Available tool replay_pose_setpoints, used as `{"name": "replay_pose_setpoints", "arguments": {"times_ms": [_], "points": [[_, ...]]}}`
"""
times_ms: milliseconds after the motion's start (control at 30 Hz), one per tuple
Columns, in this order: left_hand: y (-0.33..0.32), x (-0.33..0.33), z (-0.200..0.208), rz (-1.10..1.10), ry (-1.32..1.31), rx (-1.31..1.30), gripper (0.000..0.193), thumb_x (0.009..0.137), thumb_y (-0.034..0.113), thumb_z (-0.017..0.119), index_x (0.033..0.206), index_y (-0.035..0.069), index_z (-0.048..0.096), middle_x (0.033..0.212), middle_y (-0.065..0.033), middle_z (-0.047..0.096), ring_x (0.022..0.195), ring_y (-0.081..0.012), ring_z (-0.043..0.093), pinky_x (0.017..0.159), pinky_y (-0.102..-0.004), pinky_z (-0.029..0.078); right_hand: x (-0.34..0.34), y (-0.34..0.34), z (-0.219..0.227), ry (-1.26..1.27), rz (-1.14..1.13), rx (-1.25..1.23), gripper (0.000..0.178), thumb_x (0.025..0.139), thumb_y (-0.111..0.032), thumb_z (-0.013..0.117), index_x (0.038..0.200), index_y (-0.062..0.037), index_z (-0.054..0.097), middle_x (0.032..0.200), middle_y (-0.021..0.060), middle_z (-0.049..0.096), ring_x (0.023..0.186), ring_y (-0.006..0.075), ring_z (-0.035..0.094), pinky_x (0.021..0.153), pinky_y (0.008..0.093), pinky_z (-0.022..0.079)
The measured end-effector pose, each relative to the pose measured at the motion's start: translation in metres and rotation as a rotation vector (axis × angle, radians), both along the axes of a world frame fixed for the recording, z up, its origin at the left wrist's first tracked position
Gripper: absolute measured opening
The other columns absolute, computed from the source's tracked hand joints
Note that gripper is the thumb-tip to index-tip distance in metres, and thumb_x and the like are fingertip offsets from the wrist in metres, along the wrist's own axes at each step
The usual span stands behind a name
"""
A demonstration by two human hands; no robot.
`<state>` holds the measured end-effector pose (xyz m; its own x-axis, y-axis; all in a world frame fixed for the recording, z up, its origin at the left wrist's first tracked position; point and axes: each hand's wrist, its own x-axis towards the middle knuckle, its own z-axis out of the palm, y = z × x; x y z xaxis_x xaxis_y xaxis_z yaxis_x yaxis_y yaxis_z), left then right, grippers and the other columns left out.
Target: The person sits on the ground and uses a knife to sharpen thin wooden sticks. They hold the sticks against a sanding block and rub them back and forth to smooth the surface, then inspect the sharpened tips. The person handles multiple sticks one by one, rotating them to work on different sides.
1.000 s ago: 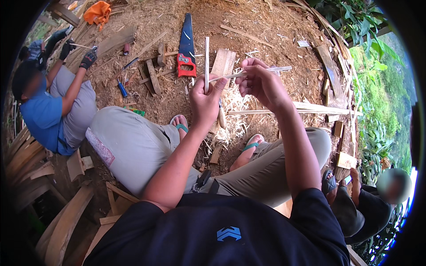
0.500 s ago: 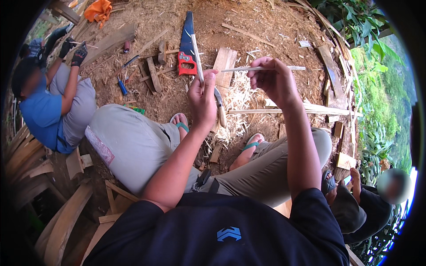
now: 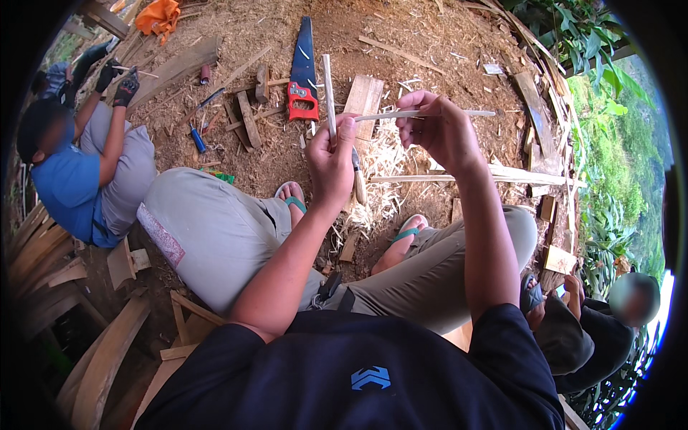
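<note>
My left hand (image 3: 332, 159) is closed around a thin pale wooden stick (image 3: 328, 89), which stands nearly upright above the fingers. A second thin stick (image 3: 387, 115) runs sideways, pinched in my right hand (image 3: 446, 132), and sticks out past it on the right. This second stick bows slightly, and its left end meets my left thumb tip. On the ground just beyond my left hand lies a tool with a wooden handle (image 3: 360, 188); its metal part is partly hidden by the hand. Past the sticks lies a flat board (image 3: 364, 97).
A red-handled saw (image 3: 304, 72) lies ahead, left of the upright stick. Wooden mallets (image 3: 262, 84) and a blue-handled tool (image 3: 198, 140) are farther left. Long strips (image 3: 502, 176) lie among shavings (image 3: 387, 161). One person (image 3: 79, 161) sits at left, another (image 3: 595, 337) at lower right.
The upright stick has swung slightly right at its top and stands straighter. The sideways stick has bent a little, and its left end has come against my left thumb.
</note>
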<state>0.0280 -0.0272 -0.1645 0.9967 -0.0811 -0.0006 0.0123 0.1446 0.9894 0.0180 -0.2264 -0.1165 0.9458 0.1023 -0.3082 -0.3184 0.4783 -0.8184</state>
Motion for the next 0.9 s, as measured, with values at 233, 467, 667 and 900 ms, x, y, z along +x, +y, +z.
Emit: {"name": "replay_pose_setpoints", "arguments": {"times_ms": [233, 467, 667, 900], "points": [[0.006, 0.001, 0.001, -0.094, 0.059, -0.256, 0.035, 0.105, 0.03, 0.038, 0.113, 0.003, 0.058, 0.066, 0.007, 0.032, 0.049, -0.0015, 0.027, 0.044, -0.0196, 0.022, 0.0, -0.001, -0.005, 0.019, 0.006, -0.056, 0.028, 0.095, -0.019, 0.045, 0.108, -0.001, 0.062, 0.086, 0.0107, 0.066, 0.073, 0.0193, 0.065, 0.07, 0.0326, 0.055], [-0.001, 0.006, -0.009, 0.043, 0.13, -0.038, 0.032, 0.109, 0.028, 0.029, 0.112, 0.004, 0.05, 0.082, -0.0073, 0.062, 0.057, -0.0106, 0.058, 0.047, -0.0229, 0.044, -0.003, -0.002, -0.002, 0.014, 0.071, -0.429, 0.028, 0.096, -0.023, 0.068, 0.115, -0.0014, 0.065, 0.102, 0.0054, 0.069, 0.088, 0.0125, 0.067, 0.078, 0.028, 0.056], [0.001, 0.006, -0.009, -0.177, 0.286, -0.092, 0.038, 0.108, 0.033, 0.029, 0.121, 0.0, 0.045, 0.109, -0.0278, 0.068, 0.084, -0.0301, 0.073, 0.068, -0.0347, 0.059, 0.001, -0.002, -0.019, 0.0, 0.049, -0.464, 0.036, 0.1, -0.034, 0.06, 0.109, 0.0, 0.067, 0.102, 0.0101, 0.071, 0.087, 0.0137, 0.069, 0.08, 0.0296, 0.058], [-0.003, 0.005, -0.013, -0.28, 0.258, -0.101, 0.042, 0.109, 0.031, 0.03, 0.123, -0.002, 0.05, 0.113, -0.0221, 0.068, 0.094, -0.0254, 0.071, 0.078, -0.0348, 0.058, -0.004, 0.017, -0.023, 0.053, 0.196, -0.4, 0.034, 0.094, -0.026, 0.07, 0.114, 0.0019, 0.067, 0.098, 0.0085, 0.073, 0.084, 0.0137, 0.071, 0.077, 0.0287, 0.06]]}}
